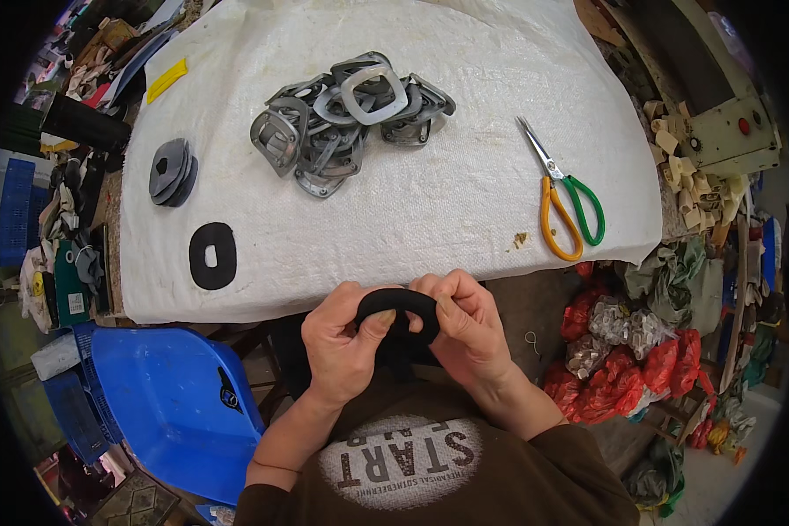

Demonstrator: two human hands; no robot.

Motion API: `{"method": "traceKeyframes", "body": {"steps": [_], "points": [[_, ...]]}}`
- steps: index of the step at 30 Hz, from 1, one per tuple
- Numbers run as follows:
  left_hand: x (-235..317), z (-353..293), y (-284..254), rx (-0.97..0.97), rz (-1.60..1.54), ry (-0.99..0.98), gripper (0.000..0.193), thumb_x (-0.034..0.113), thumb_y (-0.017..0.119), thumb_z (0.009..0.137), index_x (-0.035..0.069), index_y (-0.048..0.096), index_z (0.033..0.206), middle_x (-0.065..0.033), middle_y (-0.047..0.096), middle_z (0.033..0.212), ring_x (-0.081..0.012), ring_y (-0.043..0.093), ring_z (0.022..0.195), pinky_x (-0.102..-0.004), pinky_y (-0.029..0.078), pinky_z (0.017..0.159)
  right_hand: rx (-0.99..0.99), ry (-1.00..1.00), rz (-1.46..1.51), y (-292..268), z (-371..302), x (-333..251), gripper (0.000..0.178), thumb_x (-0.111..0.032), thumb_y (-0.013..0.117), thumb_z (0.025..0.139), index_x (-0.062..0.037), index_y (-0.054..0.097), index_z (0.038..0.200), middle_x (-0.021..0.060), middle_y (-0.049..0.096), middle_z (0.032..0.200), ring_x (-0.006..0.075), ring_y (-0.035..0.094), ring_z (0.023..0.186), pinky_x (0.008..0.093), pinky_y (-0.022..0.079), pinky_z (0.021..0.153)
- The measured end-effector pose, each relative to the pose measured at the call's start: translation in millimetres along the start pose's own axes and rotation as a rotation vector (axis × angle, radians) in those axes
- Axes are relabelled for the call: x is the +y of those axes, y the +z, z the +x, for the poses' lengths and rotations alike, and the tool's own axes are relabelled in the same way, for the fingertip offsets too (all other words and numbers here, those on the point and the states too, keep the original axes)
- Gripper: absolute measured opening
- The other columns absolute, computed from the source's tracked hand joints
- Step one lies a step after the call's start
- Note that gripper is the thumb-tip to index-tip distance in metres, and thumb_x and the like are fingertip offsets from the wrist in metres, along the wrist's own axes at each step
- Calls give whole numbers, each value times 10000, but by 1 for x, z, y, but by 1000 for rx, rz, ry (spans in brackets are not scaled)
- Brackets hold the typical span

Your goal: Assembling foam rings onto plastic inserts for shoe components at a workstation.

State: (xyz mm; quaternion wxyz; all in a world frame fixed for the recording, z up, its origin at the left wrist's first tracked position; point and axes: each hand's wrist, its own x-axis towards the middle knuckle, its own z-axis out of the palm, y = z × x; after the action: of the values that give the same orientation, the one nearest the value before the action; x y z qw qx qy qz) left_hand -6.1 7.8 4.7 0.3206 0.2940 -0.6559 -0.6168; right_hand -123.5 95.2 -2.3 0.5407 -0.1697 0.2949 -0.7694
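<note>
Just in front of the table's near edge, a black padded ring is held between my two hands. My left hand grips its left side, thumb laid over the front. The fingers and thumb of my right hand pinch its right side. A flat black ring-shaped pad lies on the white woven sheet, left of my hands. Beyond it sits a small stack of grey pads. Several grey rounded-square frames are heaped farther back, a lighter one on top.
Scissors with orange and green handles lie at the sheet's right. A blue tub stands low at left, with a dark piece in it. Red plastic bags crowd the lower right. A machine stands at the far right.
</note>
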Motion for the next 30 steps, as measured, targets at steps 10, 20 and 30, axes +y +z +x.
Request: {"method": "traceKeyframes", "body": {"steps": [10,20,30], "points": [[1,3,-2,-73,-3,151,214,139,686,777,1,659,937,-25,529,689,-91,449,594,-215,356,534,-134,57,230,-8,0,5,215,-146,670,781,-53,488,848,73,495,713,174,488,682,298,383,674],[5,8,-9,-113,85,23,215,176,670,788,25,665,942,-23,533,659,-112,468,604,-250,379,562,-118,68,-264,-15,1,-18,148,-159,483,924,-17,503,961,133,576,838,178,537,764,307,422,711],[9,6,-6,-75,218,144,175,98,680,763,21,669,920,-49,532,656,-132,495,580,-234,389,538,5,109,-225,-3,-4,-14,159,-170,513,900,-40,452,831,110,524,837,153,484,756,288,377,719]]}}
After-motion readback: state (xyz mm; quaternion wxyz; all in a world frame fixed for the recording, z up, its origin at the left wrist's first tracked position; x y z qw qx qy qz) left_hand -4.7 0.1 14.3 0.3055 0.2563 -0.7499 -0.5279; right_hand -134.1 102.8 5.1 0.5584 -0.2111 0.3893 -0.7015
